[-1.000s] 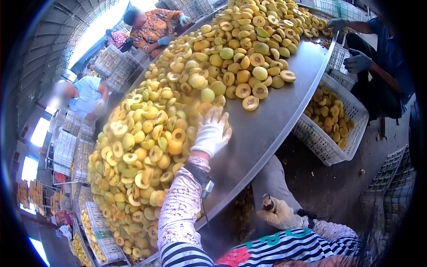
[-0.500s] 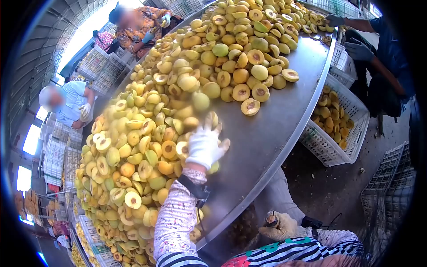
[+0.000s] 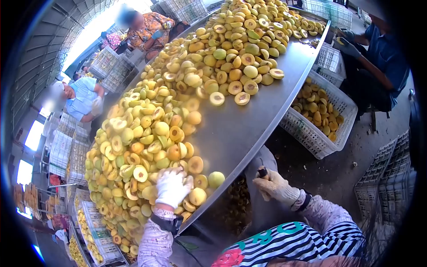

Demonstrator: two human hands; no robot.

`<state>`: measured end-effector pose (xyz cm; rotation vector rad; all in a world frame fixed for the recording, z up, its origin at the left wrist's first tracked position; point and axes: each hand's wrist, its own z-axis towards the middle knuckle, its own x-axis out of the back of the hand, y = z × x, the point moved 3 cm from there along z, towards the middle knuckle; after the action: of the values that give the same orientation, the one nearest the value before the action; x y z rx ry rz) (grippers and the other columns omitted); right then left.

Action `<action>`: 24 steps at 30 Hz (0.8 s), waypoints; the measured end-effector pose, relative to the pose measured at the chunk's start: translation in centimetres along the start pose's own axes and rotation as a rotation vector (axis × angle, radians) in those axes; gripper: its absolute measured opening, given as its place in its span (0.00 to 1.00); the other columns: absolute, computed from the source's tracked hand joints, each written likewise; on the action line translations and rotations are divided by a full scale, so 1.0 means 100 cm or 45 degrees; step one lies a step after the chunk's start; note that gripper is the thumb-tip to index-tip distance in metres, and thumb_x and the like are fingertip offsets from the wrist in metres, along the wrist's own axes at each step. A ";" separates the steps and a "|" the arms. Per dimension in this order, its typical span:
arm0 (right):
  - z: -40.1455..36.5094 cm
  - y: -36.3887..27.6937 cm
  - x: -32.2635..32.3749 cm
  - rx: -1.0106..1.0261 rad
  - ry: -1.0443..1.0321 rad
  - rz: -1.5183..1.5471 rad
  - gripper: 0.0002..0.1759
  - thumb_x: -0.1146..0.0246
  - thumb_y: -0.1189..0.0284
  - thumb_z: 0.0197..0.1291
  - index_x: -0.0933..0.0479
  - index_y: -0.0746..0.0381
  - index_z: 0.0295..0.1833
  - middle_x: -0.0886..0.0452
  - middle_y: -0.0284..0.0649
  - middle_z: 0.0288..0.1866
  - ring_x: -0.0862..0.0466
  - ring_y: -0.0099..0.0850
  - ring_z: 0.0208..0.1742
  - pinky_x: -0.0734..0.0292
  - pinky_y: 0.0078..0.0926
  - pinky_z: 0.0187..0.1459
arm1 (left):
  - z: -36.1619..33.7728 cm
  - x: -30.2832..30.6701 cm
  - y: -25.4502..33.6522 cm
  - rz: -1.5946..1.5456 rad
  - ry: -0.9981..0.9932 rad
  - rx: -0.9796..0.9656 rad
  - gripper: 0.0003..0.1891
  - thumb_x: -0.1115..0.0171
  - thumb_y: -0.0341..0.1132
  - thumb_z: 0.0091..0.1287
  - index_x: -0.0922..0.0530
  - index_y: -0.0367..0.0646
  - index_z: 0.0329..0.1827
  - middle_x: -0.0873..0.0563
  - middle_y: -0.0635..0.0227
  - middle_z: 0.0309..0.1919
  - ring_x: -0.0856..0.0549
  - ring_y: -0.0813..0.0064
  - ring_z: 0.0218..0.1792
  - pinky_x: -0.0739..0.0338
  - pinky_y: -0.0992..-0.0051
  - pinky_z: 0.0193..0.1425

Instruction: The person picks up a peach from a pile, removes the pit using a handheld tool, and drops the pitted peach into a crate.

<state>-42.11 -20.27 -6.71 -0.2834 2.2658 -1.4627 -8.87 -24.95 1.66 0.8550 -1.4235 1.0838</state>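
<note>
My left hand (image 3: 172, 187), in a white glove, rests on the near edge of a big heap of halved yellow fruit (image 3: 140, 173), which look like apricots or peaches. Its fingers curl down, and whatever is under them is hidden. Just right of it lie a cut half (image 3: 195, 164) and a greenish-yellow fruit (image 3: 216, 179). Off the table edge, over my lap, my right hand (image 3: 279, 187) wears a knitted glove. It is closed around a small tool with a dark end (image 3: 263, 171); its working part cannot be made out.
The metal table (image 3: 242, 129) has a raised rim to my right. Beyond it stands a white crate (image 3: 320, 142) of fruit halves, with a co-worker (image 3: 384, 58) behind. Two other people (image 3: 151, 31) (image 3: 82, 98) are across the table. Stacked crates (image 3: 387, 182) stand at right.
My left hand has come nearer to me, from spread fingers at the heap's edge to curled ones. Fruit beside it has shifted toward me. My right hand appears higher, with the tool. The view has turned slightly.
</note>
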 end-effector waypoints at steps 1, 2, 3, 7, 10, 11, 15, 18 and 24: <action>0.006 -0.012 0.000 0.037 -0.009 -0.061 0.13 0.37 0.62 0.72 0.26 0.61 0.42 0.22 0.33 0.25 0.22 0.24 0.20 0.27 0.21 0.22 | -0.012 0.006 -0.005 0.019 0.043 0.144 0.13 0.34 0.47 0.63 0.11 0.51 0.41 0.12 0.64 0.53 0.17 0.62 0.56 0.30 0.60 0.66; 0.014 -0.025 -0.002 0.071 -0.020 -0.124 0.14 0.37 0.61 0.71 0.26 0.61 0.44 0.22 0.33 0.27 0.22 0.23 0.21 0.27 0.21 0.21 | -0.026 0.012 -0.007 0.051 0.252 0.194 0.13 0.32 0.43 0.64 0.12 0.48 0.47 0.15 0.59 0.57 0.20 0.56 0.61 0.31 0.56 0.69; 0.027 -0.042 -0.001 0.041 -0.049 -0.291 0.14 0.38 0.60 0.71 0.27 0.60 0.47 0.21 0.35 0.29 0.22 0.23 0.24 0.26 0.23 0.24 | -0.040 0.019 -0.004 0.003 0.374 0.262 0.15 0.32 0.41 0.63 0.14 0.47 0.50 0.16 0.58 0.59 0.22 0.52 0.63 0.33 0.53 0.70; 0.083 -0.116 -0.009 -0.016 -0.200 -0.767 0.17 0.41 0.59 0.69 0.25 0.63 0.46 0.20 0.37 0.28 0.19 0.29 0.25 0.22 0.28 0.30 | -0.089 0.047 0.024 -0.316 0.607 0.310 0.22 0.33 0.32 0.61 0.18 0.43 0.59 0.21 0.50 0.64 0.27 0.42 0.68 0.36 0.45 0.73; 0.156 -0.138 -0.010 0.310 -0.020 -1.423 0.19 0.41 0.58 0.67 0.23 0.66 0.48 0.16 0.40 0.27 0.14 0.35 0.27 0.19 0.31 0.30 | -0.112 0.047 0.046 -0.559 0.702 0.334 0.18 0.36 0.28 0.59 0.19 0.38 0.54 0.19 0.47 0.60 0.23 0.40 0.62 0.30 0.47 0.68; 0.169 -0.149 -0.013 0.217 0.005 -1.382 0.20 0.41 0.58 0.67 0.23 0.66 0.49 0.16 0.41 0.27 0.13 0.37 0.28 0.18 0.32 0.31 | -0.119 0.042 0.046 -0.574 0.735 0.350 0.18 0.37 0.27 0.58 0.19 0.37 0.53 0.19 0.47 0.58 0.22 0.39 0.60 0.28 0.48 0.66; 0.246 -0.143 -0.004 -0.032 0.064 -1.151 0.22 0.41 0.58 0.65 0.22 0.65 0.54 0.14 0.48 0.33 0.12 0.40 0.31 0.16 0.36 0.34 | -0.154 0.019 0.037 -0.752 0.751 0.391 0.19 0.45 0.30 0.70 0.20 0.31 0.61 0.15 0.53 0.60 0.18 0.57 0.62 0.25 0.61 0.68; 0.259 -0.150 0.003 0.095 0.318 -1.287 0.23 0.42 0.59 0.65 0.22 0.62 0.59 0.13 0.51 0.41 0.11 0.42 0.36 0.15 0.39 0.40 | -0.168 0.003 0.013 -0.810 0.606 0.436 0.20 0.52 0.37 0.79 0.21 0.32 0.62 0.13 0.57 0.59 0.15 0.64 0.60 0.22 0.67 0.67; 0.306 -0.156 0.083 0.443 0.598 -1.681 0.22 0.39 0.55 0.67 0.23 0.58 0.57 0.13 0.53 0.45 0.13 0.51 0.49 0.19 0.45 0.51 | -0.167 -0.022 -0.024 -0.895 0.580 0.648 0.20 0.51 0.38 0.79 0.21 0.31 0.62 0.13 0.57 0.59 0.15 0.63 0.60 0.22 0.66 0.67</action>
<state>-36.41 -55.08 -5.40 -1.6879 2.0490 -2.7021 -0.81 -10.12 -0.43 1.2455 -0.3969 0.9973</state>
